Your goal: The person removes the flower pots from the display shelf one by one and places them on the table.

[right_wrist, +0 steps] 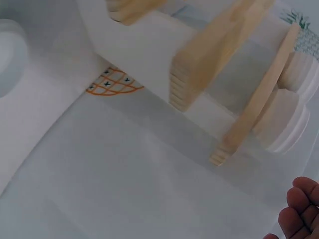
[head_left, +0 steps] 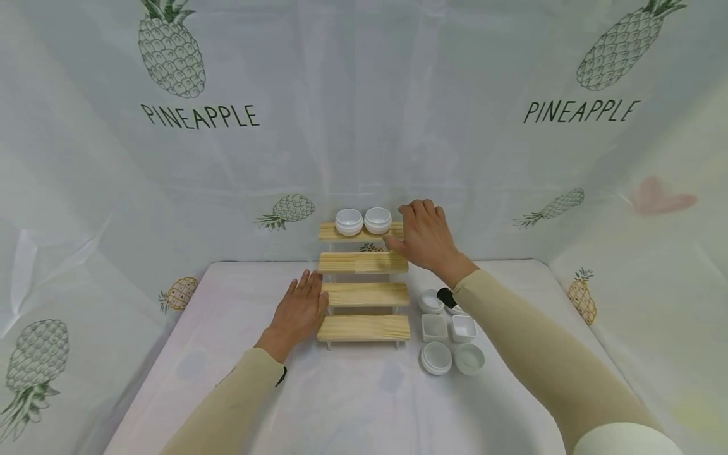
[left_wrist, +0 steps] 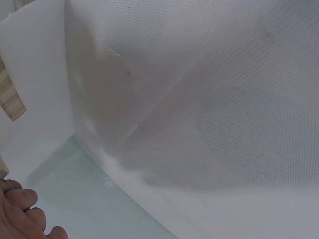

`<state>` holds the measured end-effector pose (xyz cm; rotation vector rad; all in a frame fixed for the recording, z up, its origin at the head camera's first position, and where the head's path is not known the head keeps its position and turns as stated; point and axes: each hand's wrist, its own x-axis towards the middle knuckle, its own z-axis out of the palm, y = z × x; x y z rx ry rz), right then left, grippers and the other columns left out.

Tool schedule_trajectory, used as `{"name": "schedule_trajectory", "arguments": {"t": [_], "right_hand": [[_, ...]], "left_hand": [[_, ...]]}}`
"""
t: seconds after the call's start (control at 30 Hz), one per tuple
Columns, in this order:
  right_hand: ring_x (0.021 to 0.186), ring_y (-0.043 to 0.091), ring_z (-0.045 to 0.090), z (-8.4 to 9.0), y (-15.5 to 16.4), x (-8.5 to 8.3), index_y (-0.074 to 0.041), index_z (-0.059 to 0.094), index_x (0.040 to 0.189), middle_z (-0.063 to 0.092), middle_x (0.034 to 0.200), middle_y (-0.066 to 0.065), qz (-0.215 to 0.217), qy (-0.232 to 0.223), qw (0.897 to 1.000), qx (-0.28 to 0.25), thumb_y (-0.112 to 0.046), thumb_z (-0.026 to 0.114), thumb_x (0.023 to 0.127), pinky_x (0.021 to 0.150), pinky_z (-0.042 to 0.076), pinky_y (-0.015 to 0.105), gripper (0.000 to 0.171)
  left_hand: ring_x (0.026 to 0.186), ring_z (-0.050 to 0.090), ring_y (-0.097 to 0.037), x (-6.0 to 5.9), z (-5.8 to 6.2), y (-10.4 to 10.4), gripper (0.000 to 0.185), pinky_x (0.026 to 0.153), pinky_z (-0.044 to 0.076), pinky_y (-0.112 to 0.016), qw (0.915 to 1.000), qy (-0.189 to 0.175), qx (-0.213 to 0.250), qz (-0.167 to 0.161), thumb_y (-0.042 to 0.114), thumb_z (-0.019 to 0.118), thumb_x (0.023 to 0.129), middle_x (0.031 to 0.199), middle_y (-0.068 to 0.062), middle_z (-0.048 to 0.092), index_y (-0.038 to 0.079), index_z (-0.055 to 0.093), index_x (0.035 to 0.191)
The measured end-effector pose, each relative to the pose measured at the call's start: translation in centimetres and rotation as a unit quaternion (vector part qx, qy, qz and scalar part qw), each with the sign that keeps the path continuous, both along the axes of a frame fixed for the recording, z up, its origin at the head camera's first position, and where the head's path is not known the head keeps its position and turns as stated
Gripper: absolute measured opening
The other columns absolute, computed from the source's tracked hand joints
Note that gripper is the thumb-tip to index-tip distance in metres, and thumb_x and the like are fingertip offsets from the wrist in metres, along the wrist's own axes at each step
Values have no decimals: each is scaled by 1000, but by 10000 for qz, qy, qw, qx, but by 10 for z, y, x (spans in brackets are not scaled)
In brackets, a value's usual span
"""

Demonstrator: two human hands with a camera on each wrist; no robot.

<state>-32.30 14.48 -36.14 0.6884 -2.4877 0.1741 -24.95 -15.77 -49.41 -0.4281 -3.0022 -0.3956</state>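
Now, left hand (head_left: 298,309): fingers straight, beside wooden stand (head_left: 364,328); contact unclear.
Right hand (head_left: 426,239): thumb and fingers apart, near far shelf (head_left: 327,232).
White cups (head_left: 378,221): two, on far shelf.

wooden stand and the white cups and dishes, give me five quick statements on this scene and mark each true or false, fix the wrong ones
1. Two round white cups stand side by side on the top tier. True.
2. The wooden stand has three tiers. False: it has four.
3. Two square dishes rest on the table, right of the stand. True.
4. The left hand grips a white cup. False: it holds none and lies along the stand's left side.
5. The right hand is at the right end of the top tier. True.
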Motion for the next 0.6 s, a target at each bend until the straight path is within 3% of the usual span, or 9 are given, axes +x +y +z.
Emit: {"name": "schedule_trajectory", "arguments": {"t": [0.23,0.43,0.6], "right_hand": [[105,39,52,5,-13,-11,5,62,127,61,113,19,-92,-215,9997,104,-52,65,97,86,44,48,64],[99,36,50,7,-22,-17,1,61,110,56,103,15,-209,-303,9991,226,-54,65,97,84,43,45,57],[95,35,50,4,-28,-25,-1,60,100,56,100,15,-263,-86,9990,349,-61,66,96,79,42,44,61]], "left_hand": [[163,18,-37,1,2,1,64,133,15,-55,10000,-61,-15,-4,38,18,117,173,-20,25,-2,23,166],[162,21,-40,1,2,1,64,132,16,-58,10000,30,55,-44,36,20,116,171,-23,28,-5,26,165],[162,20,-38,0,0,1,64,133,16,-57,10000,31,17,-13,37,19,116,172,-21,27,-4,25,165]]}}
